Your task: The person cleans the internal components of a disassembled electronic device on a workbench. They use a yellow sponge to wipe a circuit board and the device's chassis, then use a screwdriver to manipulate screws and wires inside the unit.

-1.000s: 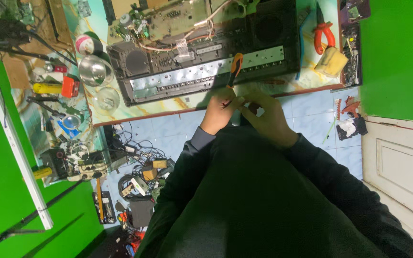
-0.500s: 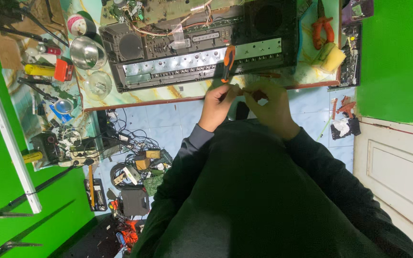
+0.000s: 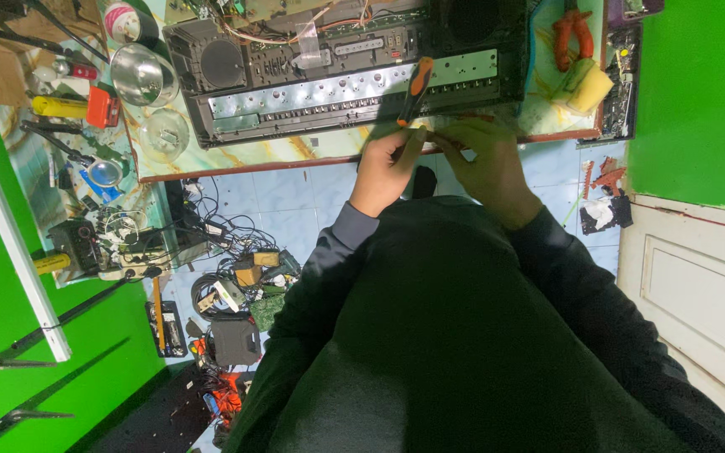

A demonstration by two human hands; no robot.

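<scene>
Left hand (image 3: 389, 168) gripped an orange-handled screwdriver (image 3: 417, 88) in closed fingers; right hand (image 3: 484, 164) touched it, fingers curled, at the counter (image 3: 253, 155) edge beside the opened stereo chassis (image 3: 337, 75).

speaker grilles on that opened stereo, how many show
2: one round speaker grille at the stereo's left end, another speaker grille at its right end, cut by the frame's top edge. Others may be hidden.

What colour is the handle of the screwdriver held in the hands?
Orange with black, on the screwdriver handle; the head view shows it best.
</scene>
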